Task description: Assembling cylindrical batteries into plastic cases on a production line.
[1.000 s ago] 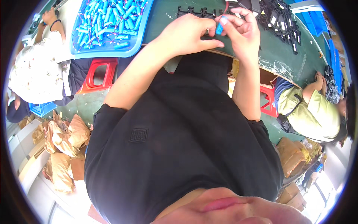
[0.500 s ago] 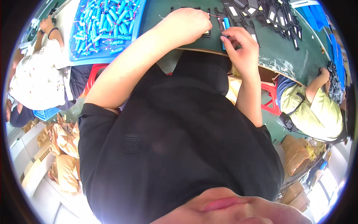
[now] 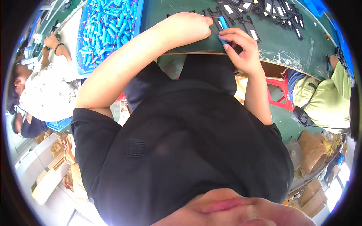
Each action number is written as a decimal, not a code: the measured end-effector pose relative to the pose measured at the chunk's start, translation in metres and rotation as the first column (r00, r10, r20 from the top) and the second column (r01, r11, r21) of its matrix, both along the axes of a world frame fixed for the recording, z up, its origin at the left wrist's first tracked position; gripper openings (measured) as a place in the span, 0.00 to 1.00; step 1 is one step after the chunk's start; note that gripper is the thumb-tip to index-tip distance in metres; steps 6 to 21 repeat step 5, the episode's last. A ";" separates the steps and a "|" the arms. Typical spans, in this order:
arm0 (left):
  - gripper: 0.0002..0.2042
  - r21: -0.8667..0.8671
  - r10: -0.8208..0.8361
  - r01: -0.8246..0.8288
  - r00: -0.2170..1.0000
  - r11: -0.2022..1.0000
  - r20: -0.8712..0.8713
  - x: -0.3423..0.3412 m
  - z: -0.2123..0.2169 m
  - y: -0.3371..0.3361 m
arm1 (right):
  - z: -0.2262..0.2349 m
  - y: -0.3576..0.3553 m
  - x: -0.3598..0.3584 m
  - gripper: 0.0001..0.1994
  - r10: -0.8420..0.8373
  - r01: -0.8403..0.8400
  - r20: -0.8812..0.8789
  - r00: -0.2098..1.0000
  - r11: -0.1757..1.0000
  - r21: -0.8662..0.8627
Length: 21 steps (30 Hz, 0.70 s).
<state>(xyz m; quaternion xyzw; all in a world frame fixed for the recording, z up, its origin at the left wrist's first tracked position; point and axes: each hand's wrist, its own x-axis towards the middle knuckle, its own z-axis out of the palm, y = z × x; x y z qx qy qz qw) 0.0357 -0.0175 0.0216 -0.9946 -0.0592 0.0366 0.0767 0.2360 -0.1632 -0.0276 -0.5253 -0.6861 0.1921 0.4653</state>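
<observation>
My right hand (image 3: 244, 48) pinches a blue cylindrical battery (image 3: 223, 23) at the table's near edge. Blue shows above and below its fingertips; whether this is one piece or two I cannot tell. My left hand (image 3: 194, 28) is closed, back upward, just left of the battery. A thin red wire (image 3: 213, 17) stretches from its fingers to the battery's top; the fingertips are mostly hidden. A black plastic frame (image 3: 250, 30) with a white label lies beside my right hand, and more black frames stick out behind both hands.
On the left, a blue tray (image 3: 140, 22) holds many blue batteries with red wires. Black labelled parts (image 3: 277, 11) are heaped on the green table (image 3: 313, 45) at the far right. One person (image 3: 49, 88) sits at left, another (image 3: 320, 94) at right, near a red stool (image 3: 279, 94).
The battery has tilted, its top leaning left, and my right hand has shifted slightly with it. My left hand has moved a little left and down in the picture. The whole view has shifted slightly.
</observation>
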 end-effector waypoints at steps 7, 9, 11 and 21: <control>0.07 -0.051 -0.056 0.057 0.998 0.997 0.035 0.000 0.000 0.005 | 0.000 -0.001 0.003 0.14 0.054 -0.054 -0.010 0.998 0.998 -0.017; 0.07 -0.051 -0.056 0.057 0.998 0.997 0.035 0.000 0.000 0.005 | 0.000 -0.001 0.003 0.14 0.054 -0.054 -0.010 0.998 0.998 -0.017; 0.07 -0.051 -0.056 0.057 0.998 0.997 0.035 0.000 0.000 0.005 | 0.000 -0.001 0.003 0.14 0.054 -0.054 -0.010 0.998 0.998 -0.017; 0.07 -0.051 -0.056 0.057 0.998 0.997 0.035 0.000 0.000 0.005 | 0.000 -0.001 0.003 0.14 0.054 -0.054 -0.010 0.998 0.998 -0.017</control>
